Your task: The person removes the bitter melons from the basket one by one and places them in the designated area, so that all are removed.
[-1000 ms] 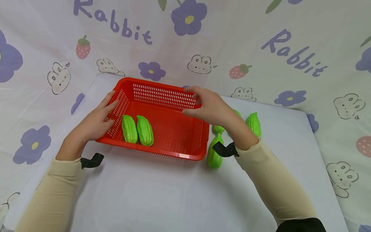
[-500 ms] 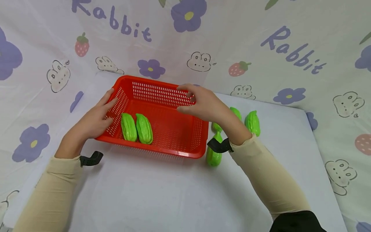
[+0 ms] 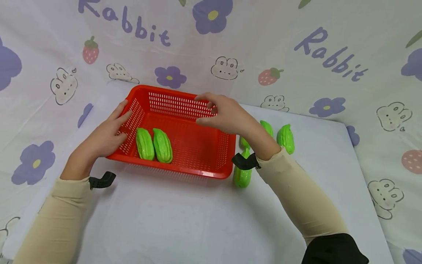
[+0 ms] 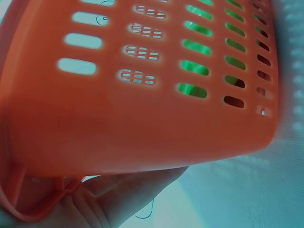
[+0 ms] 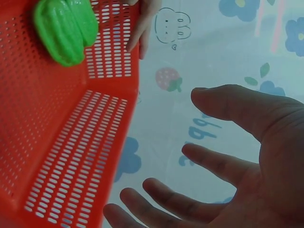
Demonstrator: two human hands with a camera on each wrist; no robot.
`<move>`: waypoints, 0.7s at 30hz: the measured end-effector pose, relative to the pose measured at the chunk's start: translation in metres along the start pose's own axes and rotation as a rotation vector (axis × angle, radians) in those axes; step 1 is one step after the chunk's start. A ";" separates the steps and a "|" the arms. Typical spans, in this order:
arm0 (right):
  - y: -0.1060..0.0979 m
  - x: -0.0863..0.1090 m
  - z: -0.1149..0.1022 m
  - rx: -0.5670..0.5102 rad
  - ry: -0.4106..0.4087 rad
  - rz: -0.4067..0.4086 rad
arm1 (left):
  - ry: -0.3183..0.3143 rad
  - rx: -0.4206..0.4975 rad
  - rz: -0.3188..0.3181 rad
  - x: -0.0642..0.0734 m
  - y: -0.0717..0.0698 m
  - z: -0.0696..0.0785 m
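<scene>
A red plastic basket (image 3: 184, 171) with slotted walls rests on the white table. Inside, towards its left end, two green ribbed gourds, like bitter melons, lie side by side: a left gourd (image 3: 145, 144) and a right gourd (image 3: 163, 146). My left hand (image 3: 105, 137) grips the basket's left end, some fingers over the rim; part of it is hidden by the wall in the left wrist view. Above the basket's right side hovers my right hand (image 3: 225, 113), its fingers apart and loosely bent. The right wrist view shows nothing held in this right hand (image 5: 223, 166).
Several more green gourds lie right of the basket: one near gourd (image 3: 242, 178), one far-right gourd (image 3: 285, 139), others partly behind my right forearm. A printed rabbit-and-flower cloth (image 3: 184, 44) rises behind the table (image 3: 184, 220).
My right hand has drifted left over the basket, uncovering more of the gourds beside it. My left hand keeps its place on the basket. The head view has shifted slightly.
</scene>
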State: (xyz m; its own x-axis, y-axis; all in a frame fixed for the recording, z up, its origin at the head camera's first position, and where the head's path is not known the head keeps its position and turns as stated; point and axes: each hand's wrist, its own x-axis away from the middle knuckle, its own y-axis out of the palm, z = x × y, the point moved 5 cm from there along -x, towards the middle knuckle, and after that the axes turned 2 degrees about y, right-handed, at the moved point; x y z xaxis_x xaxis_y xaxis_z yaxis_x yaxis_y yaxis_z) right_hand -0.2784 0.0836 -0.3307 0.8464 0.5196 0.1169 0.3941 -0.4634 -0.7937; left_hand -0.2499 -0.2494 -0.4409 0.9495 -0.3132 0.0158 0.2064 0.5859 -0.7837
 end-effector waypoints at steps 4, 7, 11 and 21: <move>0.002 -0.001 0.000 -0.008 -0.005 -0.004 | 0.004 -0.010 0.001 0.000 0.001 0.000; 0.004 -0.003 -0.002 -0.013 -0.025 -0.012 | 0.002 -0.015 0.000 0.001 0.001 0.000; 0.006 -0.007 -0.004 -0.014 -0.046 -0.022 | -0.003 -0.006 -0.003 0.001 0.000 0.001; 0.013 -0.013 -0.008 -0.014 -0.034 -0.042 | -0.003 -0.004 -0.002 0.000 0.000 0.002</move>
State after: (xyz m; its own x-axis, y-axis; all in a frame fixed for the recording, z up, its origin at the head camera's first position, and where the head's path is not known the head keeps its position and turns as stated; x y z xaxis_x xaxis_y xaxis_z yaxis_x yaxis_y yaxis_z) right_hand -0.2816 0.0648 -0.3377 0.8165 0.5628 0.1289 0.4337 -0.4504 -0.7804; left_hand -0.2496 -0.2478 -0.4398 0.9498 -0.3121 0.0197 0.2077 0.5825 -0.7858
